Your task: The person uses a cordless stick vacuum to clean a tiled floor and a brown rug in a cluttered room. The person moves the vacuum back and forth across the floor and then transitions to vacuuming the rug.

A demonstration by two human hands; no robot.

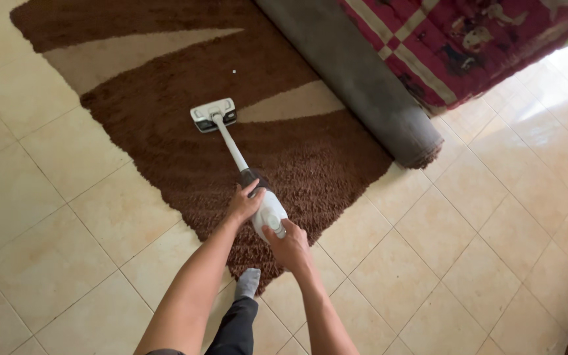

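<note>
A shaggy brown rug with beige wedge-shaped patches (pixel 165 141) lies on cream floor tiles (pixel 54 217); bare tile surrounds its left and near edges, while its far-right part is rolled into a grey cylinder (pixel 363 85) beside a red patterned quilt (pixel 461 39). The white stick vacuum cleaner (pixel 269 210) stands on the rug — its floor head (pixel 213 114) well ahead. The left hand (pixel 244 202) wraps its dark upper body; the right hand (pixel 289 246) clasps the rear end.
</note>
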